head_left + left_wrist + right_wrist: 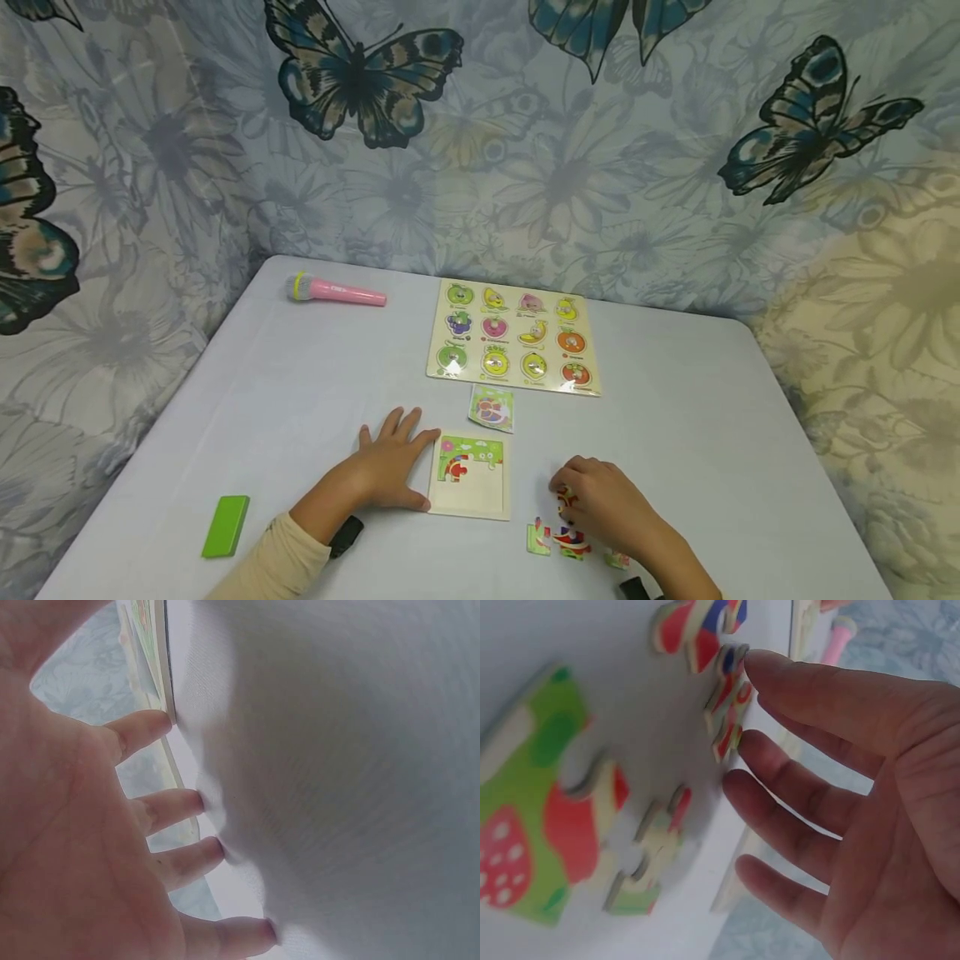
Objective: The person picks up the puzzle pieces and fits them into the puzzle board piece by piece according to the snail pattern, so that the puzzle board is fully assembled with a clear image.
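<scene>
My left hand (390, 471) lies with its fingers spread at the left side of a square wooden puzzle tray (468, 502). Its thumb and index finger touch the tray's edge, while the other fingertips press on the table in the left wrist view. Inside the tray, assembled pieces (457, 469) line the top and upper left. My right hand (600, 500) pinches a red patterned puzzle piece (727, 705) between thumb and fingertips, to the right of the tray. Around it lie loose pieces: a green one (537, 537), a striped one (573, 543) and one with a dotted red shape (506, 855).
A small picture card (492, 407) sits behind the tray, and a fruit picture board (513, 342) farther back. At the back left is a pink toy microphone (345, 292). A green block (226, 527) lies at the front left. A patterned wall (487, 167) borders the table.
</scene>
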{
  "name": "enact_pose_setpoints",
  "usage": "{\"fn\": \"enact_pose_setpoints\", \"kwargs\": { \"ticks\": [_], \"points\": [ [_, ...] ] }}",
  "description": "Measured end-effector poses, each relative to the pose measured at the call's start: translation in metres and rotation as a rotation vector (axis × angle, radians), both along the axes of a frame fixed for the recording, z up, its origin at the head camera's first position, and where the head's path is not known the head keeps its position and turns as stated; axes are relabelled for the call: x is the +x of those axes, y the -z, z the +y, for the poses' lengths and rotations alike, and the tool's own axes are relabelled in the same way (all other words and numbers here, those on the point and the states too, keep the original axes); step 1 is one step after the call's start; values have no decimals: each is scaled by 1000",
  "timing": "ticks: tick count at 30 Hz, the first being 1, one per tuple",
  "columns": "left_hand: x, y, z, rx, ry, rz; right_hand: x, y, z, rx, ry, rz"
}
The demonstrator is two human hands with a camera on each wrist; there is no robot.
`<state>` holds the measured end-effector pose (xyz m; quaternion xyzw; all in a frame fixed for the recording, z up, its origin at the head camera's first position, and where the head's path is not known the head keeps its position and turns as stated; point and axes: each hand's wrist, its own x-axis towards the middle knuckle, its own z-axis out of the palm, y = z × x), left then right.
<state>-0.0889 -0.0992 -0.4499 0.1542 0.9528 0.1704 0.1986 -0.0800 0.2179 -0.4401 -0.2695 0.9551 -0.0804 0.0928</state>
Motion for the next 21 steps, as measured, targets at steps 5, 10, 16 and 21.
{"fn": "enact_pose_setpoints", "kwargs": {
  "ticks": [5,10,16,21],
  "points": [
    [1,-1,0,7,0,-4,4,1,7,-11,-9,43],
    [1,-2,0,16,-2,-9,7,0,9,12,49,42],
    [1,-1,0,17,0,2,8,1,12,10,69,41],
    [1,-1,1,15,-1,6,8,1,15,6,31,51]
  ]
}}
